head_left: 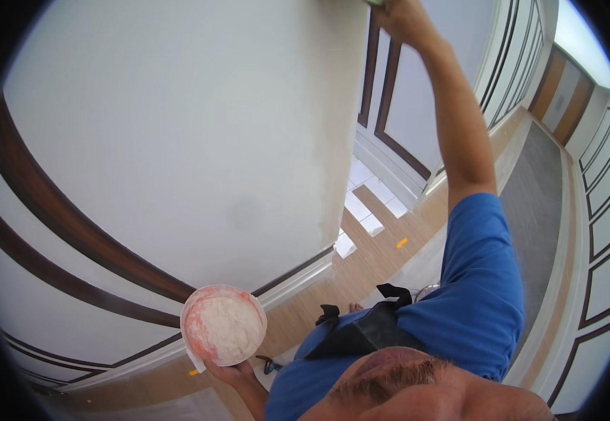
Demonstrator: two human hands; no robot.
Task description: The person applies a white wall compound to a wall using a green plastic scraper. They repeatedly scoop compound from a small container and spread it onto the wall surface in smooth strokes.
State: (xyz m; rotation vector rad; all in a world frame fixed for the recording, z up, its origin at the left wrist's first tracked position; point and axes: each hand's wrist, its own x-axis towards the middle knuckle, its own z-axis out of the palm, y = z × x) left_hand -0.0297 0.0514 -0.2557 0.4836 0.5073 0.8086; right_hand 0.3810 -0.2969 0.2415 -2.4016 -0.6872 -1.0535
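Note:
My left hand (225,373) grips a round whitish bucket (194,324) low at the left, from its near side. Pale, slightly pinkish filling compound (233,324) fills much of it, and reddish smears line the inner wall. My right arm is stretched up, and my right hand (405,22) is closed at the top edge of the view, by the outer end of a white wall (178,140). A sliver of a green thing (376,3) shows in its fingers; the rest is cut off by the frame. A beige damp-looking band (334,140) runs down that wall end.
Dark wooden mouldings (73,224) cross the wall at the left. Beyond the wall end lie wood planks (369,210) and white tiles (365,170). A grey covering (533,189) runs along the corridor floor beside panelled walls (603,266) at the right.

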